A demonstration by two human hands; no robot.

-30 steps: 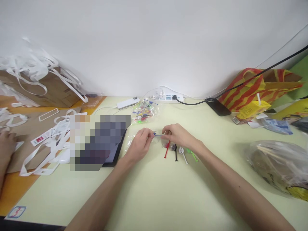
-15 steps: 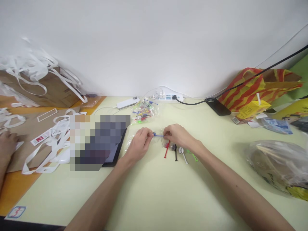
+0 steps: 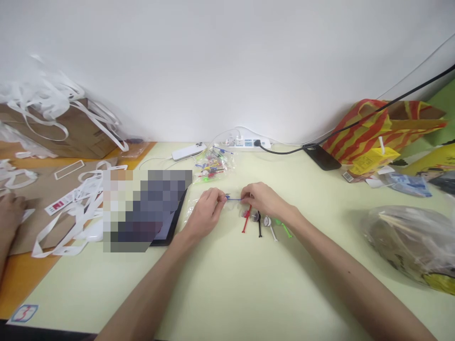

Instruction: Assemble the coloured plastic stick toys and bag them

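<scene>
i see left hand point(image 3: 206, 212) and right hand point(image 3: 261, 199) each pinching one end of blue stick point(image 3: 233, 199), held level above desk point(image 3: 227, 284). red stick point(image 3: 246, 221), black stick point(image 3: 259, 226) lined up at 5 o'clock of it, parts bag point(image 3: 212, 166) at 11.

Both your forearms reach forward, left hand point(image 3: 207, 208) and right hand point(image 3: 261, 200) close together, fingertips pinched toward each other.

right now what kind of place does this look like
Probably a home or small-shop desk used for hand assembly. A power strip lies along the wall, a tablet rests on the pale table, and both hands pinch a thin blue stick above finished coloured sticks.
</scene>
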